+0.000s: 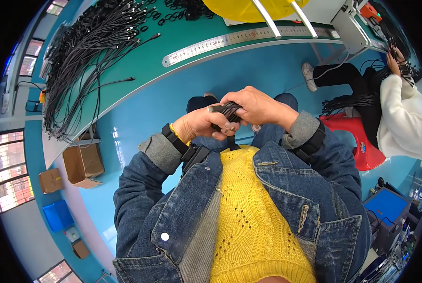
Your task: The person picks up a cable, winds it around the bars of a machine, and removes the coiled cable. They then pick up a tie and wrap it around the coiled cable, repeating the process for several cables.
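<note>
A coiled black cable (pixel 229 110) is gathered between my two hands, above my lap and short of the table edge. My left hand (pixel 202 123) is closed around the coil from the left, with the fingers curled under it. From the right, my right hand (pixel 258 107) grips the coil's upper side, its fingers bent over the loops. Part of the coil is hidden behind my fingers. On the green table (pixel 140 101) ahead lies a large heap of loose black cables (pixel 91 52), with a few connector ends reaching to the right.
A steel ruler (pixel 206 45) lies along the table's front edge. Beyond it are small black rings (pixel 175 5) and a yellow disc (pixel 248 8) with white rods. At right, a co-worker (pixel 402 106) handles cables beside a red stool (pixel 357 141). Cardboard boxes (pixel 83 160) stand lower left.
</note>
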### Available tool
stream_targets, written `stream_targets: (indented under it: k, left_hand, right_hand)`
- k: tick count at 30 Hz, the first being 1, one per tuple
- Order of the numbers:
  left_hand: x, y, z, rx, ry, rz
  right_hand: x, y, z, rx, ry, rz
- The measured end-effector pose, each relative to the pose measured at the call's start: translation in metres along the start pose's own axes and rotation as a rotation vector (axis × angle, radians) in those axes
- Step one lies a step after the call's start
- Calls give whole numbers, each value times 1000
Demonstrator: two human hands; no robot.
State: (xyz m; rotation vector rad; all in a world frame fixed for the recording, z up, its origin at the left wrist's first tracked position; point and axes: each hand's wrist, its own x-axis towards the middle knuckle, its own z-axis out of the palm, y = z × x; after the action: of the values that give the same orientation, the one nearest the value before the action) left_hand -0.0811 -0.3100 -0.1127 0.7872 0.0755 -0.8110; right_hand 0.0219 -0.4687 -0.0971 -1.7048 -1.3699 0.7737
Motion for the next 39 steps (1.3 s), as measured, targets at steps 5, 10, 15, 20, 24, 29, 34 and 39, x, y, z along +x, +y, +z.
stream_targets:
  k: [5,10,15,20,24,29,34,39]
  left_hand:
    - [-3,7,-3,15,-51,-98]
    - [-4,4,-15,-341,-220,-206]
    - [-9,13,-9,183,9,-200]
    - [-8,15,0,312,34,-142]
    - [-1,15,6,404,204,-89]
    - [7,12,1,379,312,-95]
    - [11,8,0,553,238,-154]
    - [12,-1,-9,637,86,247]
  right_hand:
    - [1,-5,1,-87,6,-9]
    - [1,-2,8,-359,42,-98]
    - [-1,-5,8,-460,3,-83]
    - [4,2,10,-323,-8,-25]
    - [3,24,17,-243,144,-81]
    - [-1,21,15,-470,230,-31]
    - [-3,9,20,-804,97,71]
    - [0,19,22,-279,335,-165]
